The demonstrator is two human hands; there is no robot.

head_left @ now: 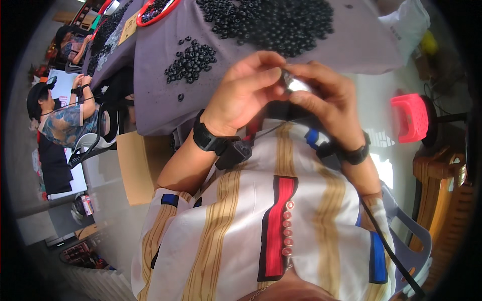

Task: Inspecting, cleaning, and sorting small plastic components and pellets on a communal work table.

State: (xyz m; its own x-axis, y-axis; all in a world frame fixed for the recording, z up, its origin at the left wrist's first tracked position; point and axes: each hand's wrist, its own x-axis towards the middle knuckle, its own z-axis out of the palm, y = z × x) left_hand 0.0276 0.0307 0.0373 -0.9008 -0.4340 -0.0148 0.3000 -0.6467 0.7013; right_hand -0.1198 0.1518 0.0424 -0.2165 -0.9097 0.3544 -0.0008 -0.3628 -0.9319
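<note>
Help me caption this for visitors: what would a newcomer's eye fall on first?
Probably the big heap of black, ring-like pieces on the purple-grey cloth at the top, with a smaller cluster to its left. Next comes the small shiny object held between the left fingers and right fingers, just above the picture's middle. The bright pink plastic item stands out at the right.
</note>
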